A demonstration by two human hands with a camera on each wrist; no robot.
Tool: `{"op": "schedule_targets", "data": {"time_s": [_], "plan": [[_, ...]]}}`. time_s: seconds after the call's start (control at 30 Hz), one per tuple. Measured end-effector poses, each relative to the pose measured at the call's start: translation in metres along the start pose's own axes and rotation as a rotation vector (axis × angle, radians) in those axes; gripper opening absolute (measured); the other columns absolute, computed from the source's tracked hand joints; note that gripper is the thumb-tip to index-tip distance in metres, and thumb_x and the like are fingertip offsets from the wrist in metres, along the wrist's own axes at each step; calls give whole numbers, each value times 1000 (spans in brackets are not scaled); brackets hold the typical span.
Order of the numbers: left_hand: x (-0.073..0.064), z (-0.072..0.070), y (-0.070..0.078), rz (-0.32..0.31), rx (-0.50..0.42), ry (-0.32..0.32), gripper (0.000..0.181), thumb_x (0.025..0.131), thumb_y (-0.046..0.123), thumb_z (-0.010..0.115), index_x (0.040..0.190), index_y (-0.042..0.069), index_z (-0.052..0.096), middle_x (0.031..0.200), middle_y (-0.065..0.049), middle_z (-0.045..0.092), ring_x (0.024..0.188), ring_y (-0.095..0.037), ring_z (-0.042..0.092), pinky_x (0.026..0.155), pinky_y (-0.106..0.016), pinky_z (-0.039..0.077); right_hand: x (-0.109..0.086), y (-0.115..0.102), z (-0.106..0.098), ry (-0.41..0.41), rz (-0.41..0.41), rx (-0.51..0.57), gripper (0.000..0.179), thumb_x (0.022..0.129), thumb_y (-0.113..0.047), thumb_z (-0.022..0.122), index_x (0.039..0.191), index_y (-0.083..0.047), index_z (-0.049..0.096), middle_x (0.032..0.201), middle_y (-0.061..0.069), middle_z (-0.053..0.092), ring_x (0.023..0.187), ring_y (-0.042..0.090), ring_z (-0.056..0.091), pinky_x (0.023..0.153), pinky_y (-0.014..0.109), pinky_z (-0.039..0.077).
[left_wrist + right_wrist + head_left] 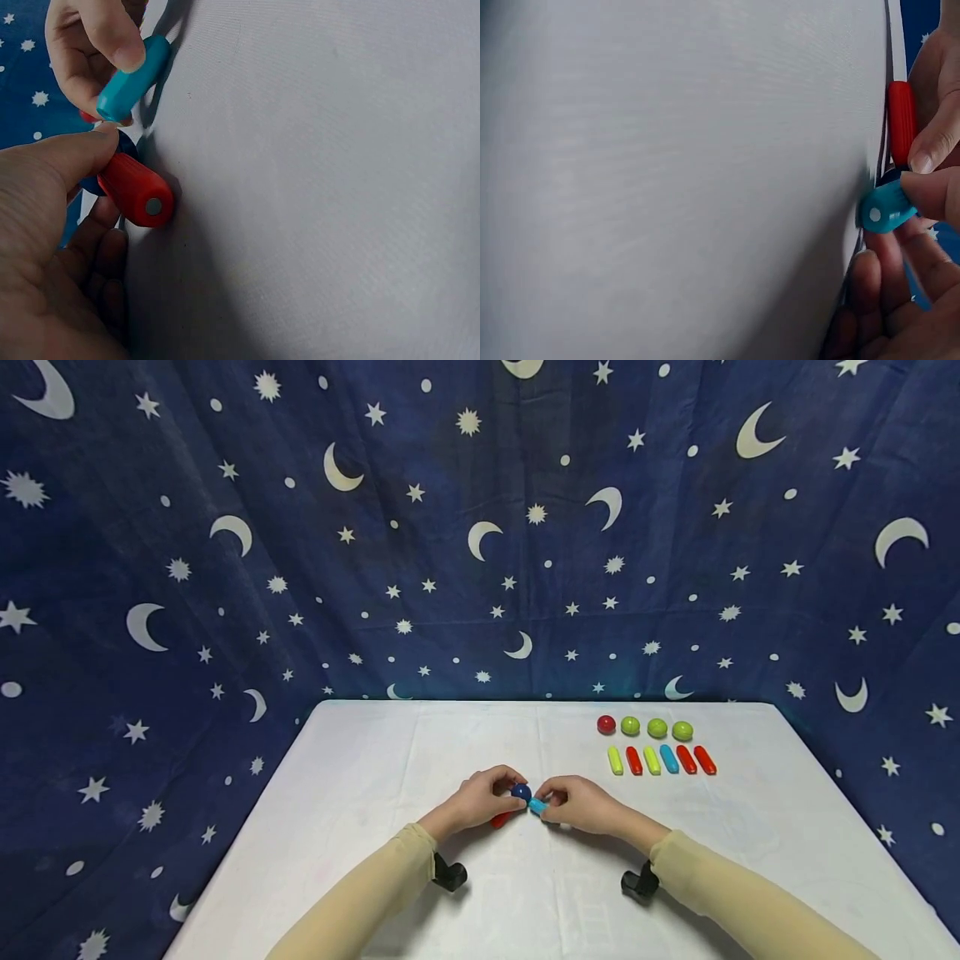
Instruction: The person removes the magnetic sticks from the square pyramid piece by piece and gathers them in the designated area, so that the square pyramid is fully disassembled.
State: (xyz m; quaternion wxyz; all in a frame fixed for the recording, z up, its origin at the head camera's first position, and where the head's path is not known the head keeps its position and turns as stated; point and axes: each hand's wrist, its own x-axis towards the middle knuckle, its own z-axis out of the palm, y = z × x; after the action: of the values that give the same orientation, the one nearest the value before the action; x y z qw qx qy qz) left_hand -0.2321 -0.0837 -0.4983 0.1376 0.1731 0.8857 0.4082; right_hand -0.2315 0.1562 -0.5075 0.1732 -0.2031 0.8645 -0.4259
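Near the middle of the table, my left hand [480, 798] grips a dark blue ball [521, 792] between thumb and fingers. A red rod [500, 820] sits against the ball and points back under the palm; its free end shows a grey round dot in the left wrist view. Thumb and fingers of my right hand [583, 804] pinch a light blue rod [537, 807]. One end of this rod is right at the ball, and a pale dot marks its other end [875, 215]. The left thumb partly hides the ball in the left wrist view.
At the back right of the white table [420, 735] a red ball [606, 724] and several green balls [657, 728] form a row. In front lies a row of yellow [615, 761], red [633, 761] and light blue rods [669, 759]. A starry blue curtain [442, 568] hangs behind.
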Motion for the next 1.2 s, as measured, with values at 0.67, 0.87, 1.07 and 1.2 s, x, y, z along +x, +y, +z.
{"op": "schedule_targets", "data": {"time_s": [0.67,0.87,1.07,1.2], "plan": [[1,1,-1,-4,-20,-13,31,93,34,77,122,27,68,111,11,65,104,-12,57,94,-35,45,-48,26,-100,112,56,287,51,98,-30,71,142,-7,58,119,10,64,102,29,57,84,44,49],[1,0,-3,13,-37,-14,31,94,31,77,122,25,68,111,10,66,103,-12,58,93,-34,46,-70,58,-155,283,164,266,66,99,-42,68,150,-5,48,106,3,52,86,24,48,72,38,44],[2,1,-4,25,-41,-11,30,94,31,77,121,25,68,111,10,66,103,-12,58,93,-35,46,-90,99,-192,382,258,221,78,99,-52,63,155,-5,40,136,9,46,110,31,44,85,41,44],[2,1,-4,20,-54,-12,29,94,31,77,121,25,68,111,9,66,104,-14,58,94,-36,46,-102,126,-205,404,328,198,84,99,-55,61,157,-2,33,152,27,32,118,40,41,85,42,43]]}}
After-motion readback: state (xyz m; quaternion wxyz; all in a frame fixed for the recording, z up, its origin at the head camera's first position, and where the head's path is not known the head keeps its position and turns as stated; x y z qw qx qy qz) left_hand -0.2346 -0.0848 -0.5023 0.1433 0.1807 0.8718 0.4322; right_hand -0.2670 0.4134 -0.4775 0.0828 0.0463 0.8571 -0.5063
